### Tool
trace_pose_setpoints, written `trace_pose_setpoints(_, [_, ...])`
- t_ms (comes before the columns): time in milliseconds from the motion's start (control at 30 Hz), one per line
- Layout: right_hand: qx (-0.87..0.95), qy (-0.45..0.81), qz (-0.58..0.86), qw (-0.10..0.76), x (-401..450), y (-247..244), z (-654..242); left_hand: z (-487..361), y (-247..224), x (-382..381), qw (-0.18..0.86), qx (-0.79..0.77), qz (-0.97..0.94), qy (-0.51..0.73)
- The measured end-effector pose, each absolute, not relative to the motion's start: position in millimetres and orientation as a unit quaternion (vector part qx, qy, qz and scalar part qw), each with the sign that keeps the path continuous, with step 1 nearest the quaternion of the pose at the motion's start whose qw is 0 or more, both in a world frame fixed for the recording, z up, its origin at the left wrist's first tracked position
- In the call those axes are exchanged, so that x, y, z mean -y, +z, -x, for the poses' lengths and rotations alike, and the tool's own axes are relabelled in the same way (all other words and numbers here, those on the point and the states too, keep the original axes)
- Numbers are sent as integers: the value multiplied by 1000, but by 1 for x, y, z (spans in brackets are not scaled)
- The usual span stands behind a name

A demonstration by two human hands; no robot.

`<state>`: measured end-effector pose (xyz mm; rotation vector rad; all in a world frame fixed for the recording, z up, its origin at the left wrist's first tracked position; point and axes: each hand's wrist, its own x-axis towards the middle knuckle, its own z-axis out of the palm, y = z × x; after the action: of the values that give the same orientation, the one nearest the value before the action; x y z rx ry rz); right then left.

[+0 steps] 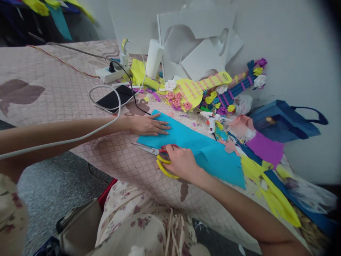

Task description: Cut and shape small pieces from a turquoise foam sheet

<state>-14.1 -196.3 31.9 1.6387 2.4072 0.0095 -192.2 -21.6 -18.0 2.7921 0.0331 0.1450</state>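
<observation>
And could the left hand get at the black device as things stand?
Probably yes: the left hand lies flat on the blue sheet, and the black device sits just beyond its forearm, though a white cable crosses both.

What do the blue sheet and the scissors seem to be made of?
Blue sheet: thin and matte, perhaps felt or paper; its dull, even surface leaves this open. Scissors: blades probably steel, being grey and slightly shiny; handles likely plastic, given their solid yellow and red.

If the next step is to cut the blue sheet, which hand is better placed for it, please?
Probably the right hand: it holds the scissors at the near edge of the blue sheet, while the left hand lies flat on that sheet.
</observation>
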Motion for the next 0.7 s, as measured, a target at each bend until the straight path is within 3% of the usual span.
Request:
trace_pose_setpoints(267, [-797, -26, -600, 56, 250, 22, -37, 193, -13, 22, 161, -17, -985, 64])
trace_pose_setpoints(467, [-793, -109, -599, 25, 283, 41, -76, 183, -1, 31, 116, -51, -989, 75])
trace_pose_setpoints(700, [-785, -61, -610, -93, 223, 70, -133, 130, 10, 74, 95, -172, -975, 104])
